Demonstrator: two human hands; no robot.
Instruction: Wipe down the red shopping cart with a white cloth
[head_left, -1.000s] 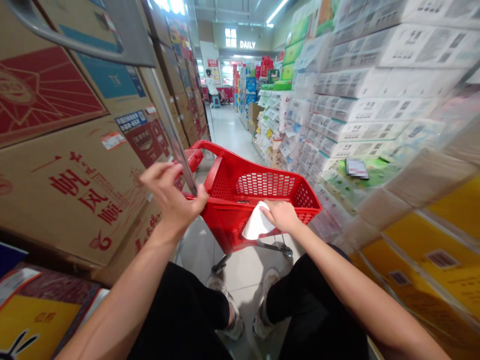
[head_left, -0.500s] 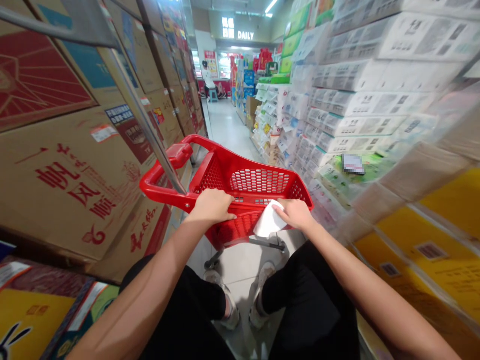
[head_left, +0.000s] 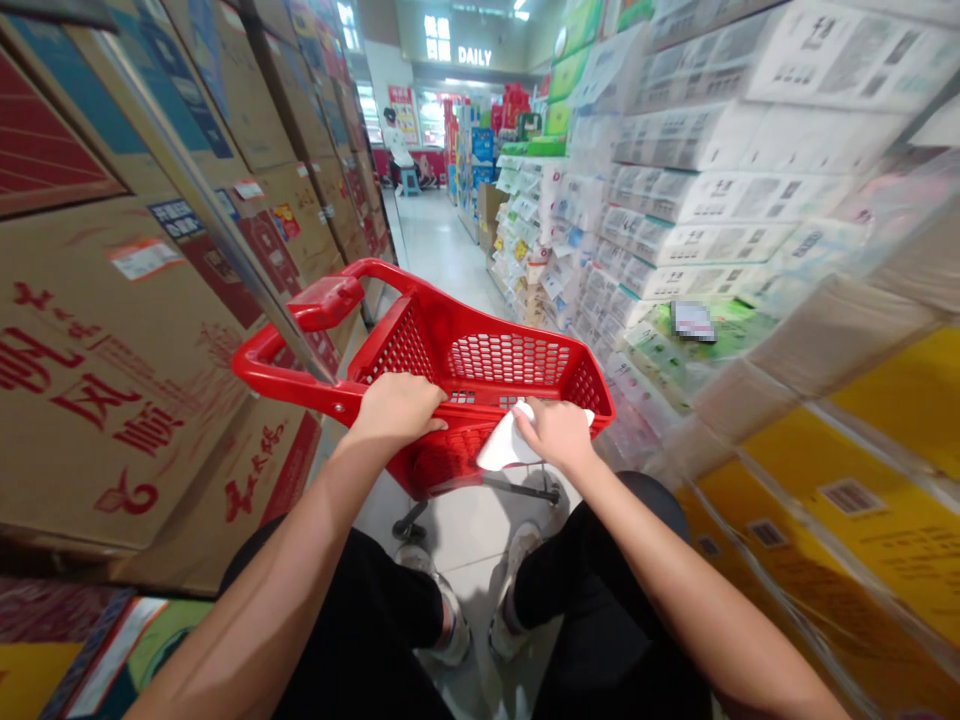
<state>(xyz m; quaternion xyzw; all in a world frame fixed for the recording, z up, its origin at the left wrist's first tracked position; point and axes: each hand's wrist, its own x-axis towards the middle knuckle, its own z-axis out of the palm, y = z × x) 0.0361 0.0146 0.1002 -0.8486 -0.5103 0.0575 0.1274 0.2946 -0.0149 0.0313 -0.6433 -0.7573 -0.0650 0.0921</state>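
A red plastic shopping basket on wheels [head_left: 517, 355] stands in the aisle in front of my legs, its pull handle [head_left: 322, 305] raised at the left. My left hand [head_left: 397, 408] is closed over the basket's near rim. My right hand [head_left: 553, 432] presses a white cloth [head_left: 501, 450] against the same rim, fingers curled on it. The basket's inside looks empty as far as I can see.
Stacked brown cartons with red print [head_left: 127, 350] and a metal rack post [head_left: 217, 230] line the left. Packs of tissue [head_left: 697, 200] and yellow boxes [head_left: 885, 470] line the right. The tiled aisle [head_left: 435, 250] runs ahead to a person near a stool [head_left: 394, 140].
My left hand left the metal rack post and came down onto the basket's rim. The right hand slid the white cloth a little along the rim. My view swung left and down.
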